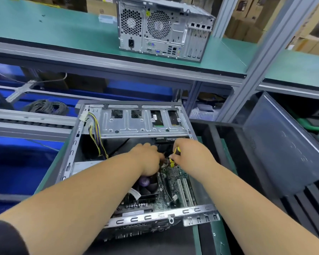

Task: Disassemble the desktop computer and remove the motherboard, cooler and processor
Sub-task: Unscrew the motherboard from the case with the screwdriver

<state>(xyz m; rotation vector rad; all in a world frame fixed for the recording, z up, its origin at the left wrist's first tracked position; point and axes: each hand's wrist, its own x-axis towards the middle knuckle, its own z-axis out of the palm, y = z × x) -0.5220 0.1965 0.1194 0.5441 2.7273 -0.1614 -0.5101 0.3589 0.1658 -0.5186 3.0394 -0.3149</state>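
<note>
**Both hands deep in the open case**

Here I see the open computer case [107,162] lying on its side on the tabletop [215,234], its open face up. Inside, the motherboard [175,188] sits on the case floor at the near right, with the cooler [147,186] and its fan just left of it, partly hidden under my left forearm. The processor I cannot see.

My right hand [190,153] is curled around a yellow-and-black screwdriver [174,155], the tool pointing down toward the board's far edge. My left hand [147,157] reaches in beside it, fingers bent down near the screwdriver tip; whether it pinches anything I cannot tell.

A bundle of yellow and black wires [96,133] hangs at the far left of the case, beside the metal drive cage [142,122]. On the green shelf [63,32] beyond stands a second computer tower [162,30], rear panel facing me. A dark side panel [284,144] leans at the right.
</note>
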